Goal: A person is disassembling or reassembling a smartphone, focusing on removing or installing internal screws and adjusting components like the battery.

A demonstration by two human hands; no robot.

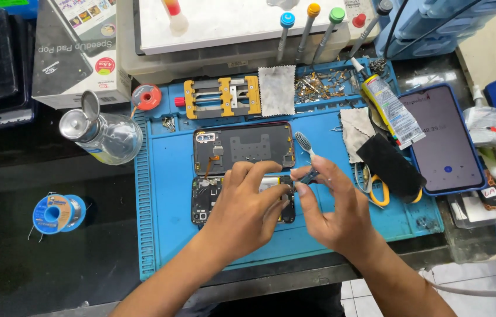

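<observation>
An opened phone body point(205, 199) lies on the blue work mat point(166, 158), its circuit side up. Its detached back cover point(242, 147) rests just beyond it, joined by an orange flex strip. My left hand point(248, 202) lies over the phone body with fingers bent onto it. My right hand point(333, 205) pinches the handle of a small toothbrush point(304, 147), whose bristled head points away from me beside the back cover.
A glass dispenser bottle point(104, 135) and a solder spool point(57, 213) sit left of the mat. At the mat's far edge are a yellow clamp jig point(221, 97), a cloth point(277, 89), loose screws point(318, 85). Glue tube point(391, 111), black pad point(391, 167), lit phone point(444, 138) lie right.
</observation>
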